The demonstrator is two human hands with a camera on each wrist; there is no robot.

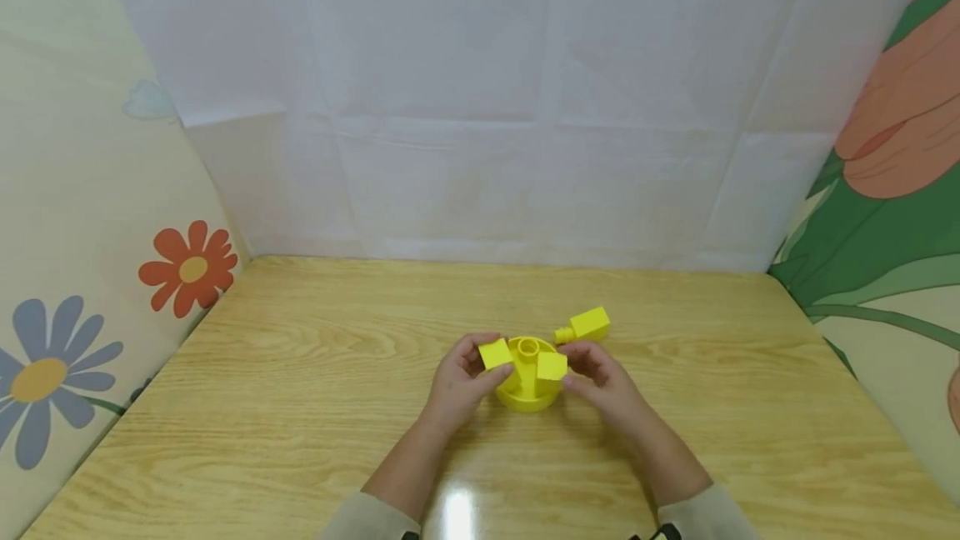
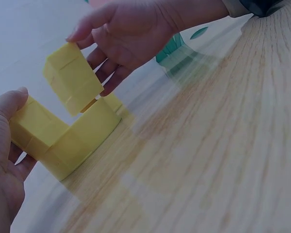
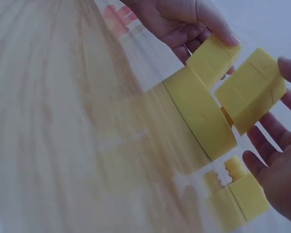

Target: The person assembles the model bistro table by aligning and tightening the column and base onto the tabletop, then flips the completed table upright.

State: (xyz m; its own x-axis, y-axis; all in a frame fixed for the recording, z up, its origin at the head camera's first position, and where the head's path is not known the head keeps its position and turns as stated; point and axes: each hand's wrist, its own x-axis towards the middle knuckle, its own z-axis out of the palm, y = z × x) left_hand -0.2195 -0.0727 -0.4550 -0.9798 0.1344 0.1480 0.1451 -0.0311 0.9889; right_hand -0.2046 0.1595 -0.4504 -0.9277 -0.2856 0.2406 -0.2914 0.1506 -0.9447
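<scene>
A round yellow plastic base [image 1: 527, 403] with a raised ring in its centre stands on the table between both hands. My left hand [image 1: 452, 384] grips a yellow block [image 1: 495, 354] at the base's left side, thumb on the near face. On the other side, my right hand [image 1: 609, 386] holds a second yellow block [image 1: 552, 367] between thumb and fingers. That block leans outward and sits slightly above the base rim in the right wrist view, where a narrow part [image 3: 226, 116] shows beneath it. How the left block's lower end meets the base is hidden.
Behind the right hand, a third yellow block with a ridged neck [image 1: 590, 323] lies on its side on the wooden table [image 1: 315, 340]. A white cloth [image 1: 450, 107] hangs at the back, and flower-printed cloths [image 1: 97, 190] flank the table.
</scene>
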